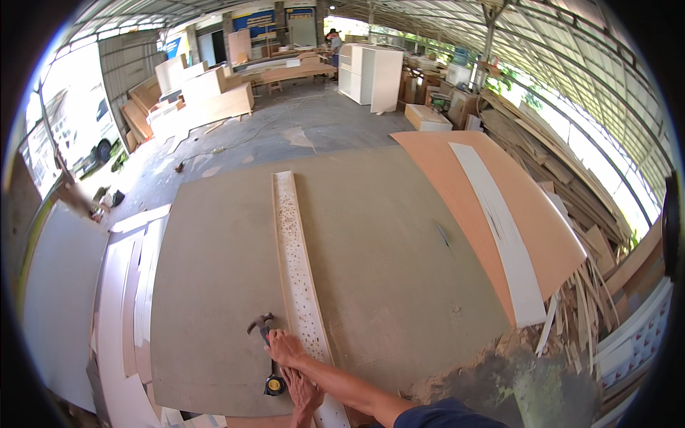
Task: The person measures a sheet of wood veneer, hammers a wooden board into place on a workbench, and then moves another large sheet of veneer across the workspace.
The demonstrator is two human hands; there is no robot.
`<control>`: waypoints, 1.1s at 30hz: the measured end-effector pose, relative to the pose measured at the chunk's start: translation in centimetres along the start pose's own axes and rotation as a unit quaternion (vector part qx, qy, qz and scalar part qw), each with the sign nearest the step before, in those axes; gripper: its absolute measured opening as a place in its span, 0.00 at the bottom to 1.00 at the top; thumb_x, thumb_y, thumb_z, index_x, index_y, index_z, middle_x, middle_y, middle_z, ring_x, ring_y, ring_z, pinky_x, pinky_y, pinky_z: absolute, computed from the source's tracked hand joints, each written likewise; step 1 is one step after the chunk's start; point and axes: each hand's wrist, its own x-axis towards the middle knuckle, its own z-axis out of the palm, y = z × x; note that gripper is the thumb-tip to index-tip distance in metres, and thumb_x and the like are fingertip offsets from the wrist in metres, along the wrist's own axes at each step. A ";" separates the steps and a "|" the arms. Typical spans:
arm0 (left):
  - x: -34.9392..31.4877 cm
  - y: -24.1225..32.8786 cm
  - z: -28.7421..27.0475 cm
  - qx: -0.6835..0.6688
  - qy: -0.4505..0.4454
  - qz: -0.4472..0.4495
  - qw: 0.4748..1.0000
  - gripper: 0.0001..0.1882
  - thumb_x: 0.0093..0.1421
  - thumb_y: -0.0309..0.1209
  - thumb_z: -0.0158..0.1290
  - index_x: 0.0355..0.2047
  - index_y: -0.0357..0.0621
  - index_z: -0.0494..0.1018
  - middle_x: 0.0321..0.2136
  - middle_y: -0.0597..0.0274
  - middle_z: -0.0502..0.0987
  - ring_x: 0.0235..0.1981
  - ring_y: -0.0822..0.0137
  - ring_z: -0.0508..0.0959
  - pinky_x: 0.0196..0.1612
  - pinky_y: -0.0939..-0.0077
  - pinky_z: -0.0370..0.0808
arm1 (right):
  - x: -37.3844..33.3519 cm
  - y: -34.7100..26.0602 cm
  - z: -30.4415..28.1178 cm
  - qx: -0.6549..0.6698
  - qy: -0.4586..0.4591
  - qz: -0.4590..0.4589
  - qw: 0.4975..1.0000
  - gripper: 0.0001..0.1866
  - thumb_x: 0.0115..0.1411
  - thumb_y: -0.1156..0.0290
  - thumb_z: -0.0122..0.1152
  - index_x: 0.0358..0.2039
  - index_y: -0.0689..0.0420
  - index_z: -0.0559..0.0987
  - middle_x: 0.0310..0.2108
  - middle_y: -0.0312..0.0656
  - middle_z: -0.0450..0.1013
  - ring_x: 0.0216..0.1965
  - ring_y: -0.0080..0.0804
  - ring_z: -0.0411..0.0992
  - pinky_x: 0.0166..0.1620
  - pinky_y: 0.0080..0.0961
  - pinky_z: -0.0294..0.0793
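Observation:
My right hand [287, 349] is closed round the handle of a claw hammer [261, 323], whose head points away from me. Its forearm crosses above a long pale strip [303, 314] with raised edges and a speckled, chipped face. Just below the right wrist, my left hand [302, 394] lies over the strip's left edge with its fingers stretched out; part of it is covered by the right arm. A black and yellow tape measure [274, 386] sits close to the left fingers. Under everything is a large grey-brown panel [214, 271].
A slim dark tool [442, 233] lies on the panel's right half. Beyond it, a white strip [499, 228] rests on an orange-brown sheet [546, 235]. Scrap wood [581, 307] piles up at right. White boards [118, 299] line the left. Cabinets [371, 75] and a person [334, 43] are farther back.

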 end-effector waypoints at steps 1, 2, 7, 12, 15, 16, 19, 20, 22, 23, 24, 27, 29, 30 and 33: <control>-1.0 0.8 0.1 0.012 -0.007 0.002 1.000 0.42 0.55 0.40 0.54 0.68 0.42 0.53 0.70 0.43 0.47 0.72 0.45 0.41 0.70 0.42 0.34 | -0.8 0.6 0.7 -0.005 -0.035 -0.018 0.999 0.19 0.62 0.58 0.55 0.38 0.65 0.72 0.36 0.57 0.74 0.38 0.54 0.76 0.40 0.44 0.78; -2.0 1.3 0.1 0.042 -0.008 0.001 0.999 0.42 0.55 0.40 0.54 0.68 0.42 0.53 0.70 0.43 0.47 0.72 0.45 0.42 0.70 0.42 0.34 | -1.3 0.0 0.3 -0.007 -0.073 -0.041 0.996 0.19 0.62 0.59 0.55 0.40 0.65 0.72 0.39 0.56 0.74 0.39 0.54 0.76 0.41 0.43 0.78; -5.1 3.5 0.3 0.035 -0.027 0.017 0.999 0.39 0.56 0.34 0.55 0.66 0.36 0.55 0.67 0.38 0.52 0.71 0.42 0.46 0.70 0.43 0.37 | -7.9 4.1 -5.6 0.173 -0.035 -0.041 0.983 0.16 0.62 0.62 0.55 0.44 0.60 0.75 0.39 0.49 0.75 0.39 0.50 0.76 0.41 0.41 0.77; -7.0 0.8 0.7 0.088 0.030 0.024 0.995 0.26 0.56 0.30 0.58 0.54 0.36 0.68 0.63 0.40 0.60 0.69 0.41 0.51 0.70 0.44 0.42 | -17.2 17.7 -17.7 0.113 0.215 0.121 0.962 0.15 0.60 0.64 0.58 0.43 0.59 0.75 0.41 0.49 0.73 0.43 0.50 0.72 0.44 0.42 0.74; -7.0 1.1 0.3 0.132 0.062 0.028 0.989 0.25 0.56 0.29 0.58 0.54 0.35 0.68 0.63 0.40 0.60 0.69 0.41 0.52 0.70 0.44 0.43 | -23.5 30.2 -25.9 -0.041 0.323 0.267 0.907 0.14 0.59 0.66 0.60 0.43 0.59 0.75 0.42 0.49 0.71 0.46 0.50 0.70 0.46 0.43 0.73; -6.7 0.2 1.0 0.169 0.070 0.040 0.982 0.26 0.56 0.30 0.58 0.54 0.34 0.68 0.63 0.40 0.60 0.69 0.40 0.51 0.70 0.44 0.42 | -26.0 34.7 -28.6 -0.112 0.337 0.314 0.881 0.14 0.58 0.66 0.60 0.43 0.59 0.75 0.43 0.49 0.71 0.47 0.50 0.69 0.47 0.43 0.72; -4.8 6.3 4.6 0.137 0.053 -0.003 0.989 0.30 0.56 0.36 0.56 0.56 0.30 0.67 0.63 0.35 0.59 0.68 0.37 0.50 0.70 0.42 0.41 | -35.0 47.8 -37.7 -0.266 0.347 0.432 0.789 0.21 0.59 0.59 0.61 0.47 0.60 0.73 0.47 0.51 0.69 0.51 0.50 0.66 0.51 0.46 0.70; -4.6 6.9 5.9 0.144 0.062 -0.030 0.987 0.31 0.56 0.36 0.56 0.56 0.30 0.67 0.63 0.34 0.58 0.69 0.38 0.50 0.70 0.43 0.41 | -36.5 50.1 -40.2 -0.226 0.329 0.472 0.786 0.24 0.60 0.57 0.61 0.49 0.62 0.72 0.49 0.52 0.68 0.53 0.51 0.66 0.52 0.47 0.70; -4.5 10.2 9.1 0.146 0.074 -0.065 0.984 0.31 0.56 0.37 0.57 0.56 0.30 0.67 0.63 0.32 0.57 0.69 0.38 0.49 0.70 0.44 0.41 | -40.3 54.1 -44.3 -0.243 0.271 0.548 0.753 0.36 0.58 0.52 0.63 0.58 0.64 0.66 0.58 0.55 0.64 0.59 0.54 0.63 0.57 0.49 0.67; -4.3 12.5 10.5 0.121 0.062 -0.074 0.988 0.31 0.55 0.37 0.57 0.56 0.29 0.67 0.64 0.31 0.56 0.69 0.38 0.48 0.71 0.46 0.41 | -41.0 54.9 -45.5 -0.242 0.268 0.538 0.762 0.36 0.58 0.52 0.63 0.58 0.64 0.66 0.58 0.55 0.64 0.59 0.54 0.63 0.57 0.49 0.67; -4.4 14.3 11.4 0.100 0.054 -0.081 0.990 0.32 0.54 0.37 0.57 0.55 0.29 0.68 0.64 0.30 0.55 0.69 0.38 0.47 0.71 0.47 0.40 | -41.2 55.1 -46.5 -0.247 0.254 0.564 0.746 0.42 0.55 0.48 0.65 0.61 0.64 0.63 0.59 0.55 0.64 0.61 0.54 0.62 0.60 0.49 0.65; -5.3 18.5 15.9 0.087 0.029 -0.046 0.995 0.32 0.53 0.37 0.57 0.55 0.30 0.69 0.65 0.30 0.53 0.70 0.39 0.46 0.71 0.47 0.40 | -42.5 58.3 -48.6 -0.185 0.198 0.603 0.751 0.55 0.47 0.41 0.70 0.65 0.64 0.58 0.63 0.57 0.61 0.64 0.55 0.59 0.63 0.49 0.62; -6.1 20.8 17.9 0.082 0.030 -0.037 0.996 0.32 0.53 0.38 0.57 0.55 0.30 0.69 0.65 0.31 0.53 0.70 0.39 0.46 0.71 0.47 0.40 | -42.9 59.7 -49.4 -0.116 0.149 0.609 0.770 0.61 0.42 0.39 0.73 0.66 0.65 0.55 0.65 0.58 0.59 0.65 0.55 0.58 0.64 0.49 0.61; -6.4 21.9 18.7 0.076 0.025 -0.022 0.997 0.31 0.53 0.38 0.57 0.55 0.30 0.69 0.65 0.31 0.54 0.70 0.39 0.47 0.71 0.48 0.40 | -42.9 59.9 -49.7 -0.101 0.130 0.614 0.772 0.64 0.40 0.41 0.75 0.67 0.65 0.53 0.64 0.60 0.59 0.65 0.55 0.59 0.63 0.47 0.62; -7.1 25.1 20.0 0.066 0.006 -0.038 0.997 0.31 0.54 0.38 0.57 0.55 0.31 0.69 0.65 0.32 0.54 0.70 0.39 0.47 0.71 0.48 0.40 | -43.3 61.3 -51.2 -0.040 0.121 0.592 0.796 0.65 0.36 0.46 0.79 0.67 0.66 0.54 0.62 0.62 0.62 0.63 0.55 0.62 0.62 0.44 0.64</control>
